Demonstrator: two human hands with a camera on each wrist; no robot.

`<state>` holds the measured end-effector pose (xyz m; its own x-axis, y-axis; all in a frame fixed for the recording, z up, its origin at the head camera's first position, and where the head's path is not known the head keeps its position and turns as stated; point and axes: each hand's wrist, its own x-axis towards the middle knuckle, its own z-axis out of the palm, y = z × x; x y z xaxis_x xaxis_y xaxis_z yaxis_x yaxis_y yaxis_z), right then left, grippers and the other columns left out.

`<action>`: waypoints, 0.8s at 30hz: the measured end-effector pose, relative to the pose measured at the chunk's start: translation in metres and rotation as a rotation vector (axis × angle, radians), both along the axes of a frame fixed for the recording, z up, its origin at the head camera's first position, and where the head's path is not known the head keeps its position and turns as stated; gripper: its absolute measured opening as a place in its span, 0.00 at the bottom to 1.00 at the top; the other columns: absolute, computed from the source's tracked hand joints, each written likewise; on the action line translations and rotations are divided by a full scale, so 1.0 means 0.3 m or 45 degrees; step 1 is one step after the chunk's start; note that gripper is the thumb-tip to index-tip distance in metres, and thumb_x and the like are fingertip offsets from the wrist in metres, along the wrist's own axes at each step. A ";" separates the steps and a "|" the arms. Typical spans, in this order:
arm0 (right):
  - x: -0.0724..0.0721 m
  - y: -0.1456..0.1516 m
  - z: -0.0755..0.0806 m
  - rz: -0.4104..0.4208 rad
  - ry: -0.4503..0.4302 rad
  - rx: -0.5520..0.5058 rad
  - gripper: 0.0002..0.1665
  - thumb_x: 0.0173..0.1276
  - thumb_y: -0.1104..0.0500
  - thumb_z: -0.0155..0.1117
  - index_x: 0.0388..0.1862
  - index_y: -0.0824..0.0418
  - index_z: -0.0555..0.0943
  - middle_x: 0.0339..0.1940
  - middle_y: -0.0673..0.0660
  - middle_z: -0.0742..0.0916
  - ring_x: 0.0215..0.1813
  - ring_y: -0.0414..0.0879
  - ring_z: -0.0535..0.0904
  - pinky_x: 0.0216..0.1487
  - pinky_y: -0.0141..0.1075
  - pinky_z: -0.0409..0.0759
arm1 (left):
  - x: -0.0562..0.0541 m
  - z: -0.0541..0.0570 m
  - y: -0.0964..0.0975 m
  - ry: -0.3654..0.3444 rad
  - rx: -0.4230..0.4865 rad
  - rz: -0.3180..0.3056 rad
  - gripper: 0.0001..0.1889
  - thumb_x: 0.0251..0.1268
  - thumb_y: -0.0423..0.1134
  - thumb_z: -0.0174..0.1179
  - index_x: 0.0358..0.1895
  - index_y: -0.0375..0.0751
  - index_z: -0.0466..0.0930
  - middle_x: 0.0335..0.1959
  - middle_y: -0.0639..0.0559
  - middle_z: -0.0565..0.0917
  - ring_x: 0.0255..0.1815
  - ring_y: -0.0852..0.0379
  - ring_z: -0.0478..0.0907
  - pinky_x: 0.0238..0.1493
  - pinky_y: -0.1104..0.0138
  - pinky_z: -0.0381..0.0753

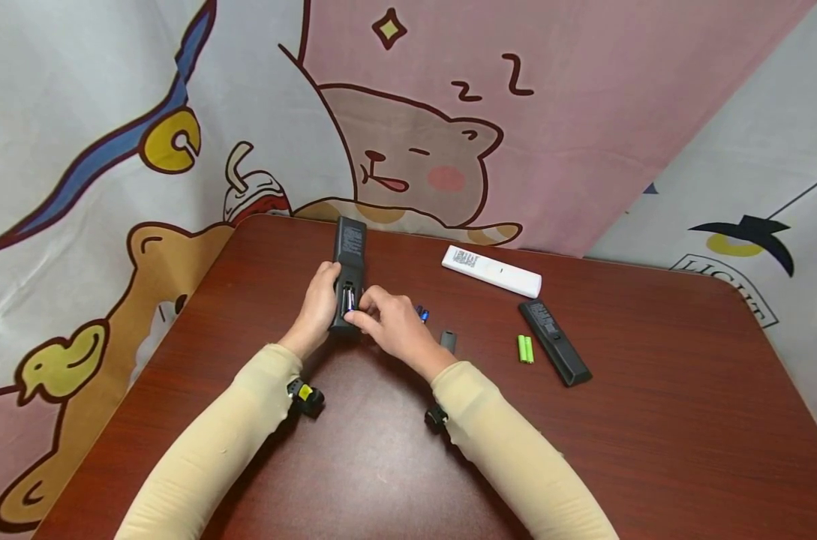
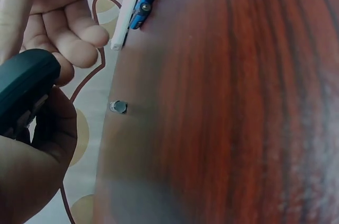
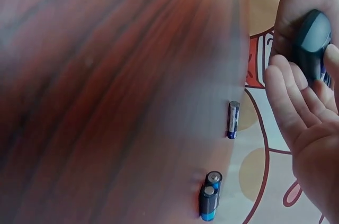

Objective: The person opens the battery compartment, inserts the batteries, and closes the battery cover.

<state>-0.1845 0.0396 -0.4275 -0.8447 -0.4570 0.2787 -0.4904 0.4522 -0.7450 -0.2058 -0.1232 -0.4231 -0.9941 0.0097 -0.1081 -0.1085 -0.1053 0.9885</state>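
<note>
Over a big, shiny, red-brown table, two arms in long cream cloth sleeves reach forward and lean in toward each other. The right hand has its fingers softly bent and its thumb by the remote's open slot; I cannot tell if it is pinching anything. The left hand grips a long black plastic remote by its side, with the thumb at the edge. The remote is held up between the two hands, back side showing. Small pale writing fills its far end. In the open slot nearer the person sits a thin silver-and-purple battery.
</note>
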 end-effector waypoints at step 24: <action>0.001 -0.032 0.010 -0.101 -0.218 -0.167 0.13 0.72 0.58 0.71 0.37 0.62 0.75 0.23 0.57 0.87 0.22 0.41 0.85 0.23 0.32 0.82 | 0.001 0.015 0.007 0.038 0.014 0.055 0.14 0.85 0.45 0.32 0.47 0.41 0.65 0.32 0.47 0.75 0.27 0.59 0.76 0.29 0.71 0.77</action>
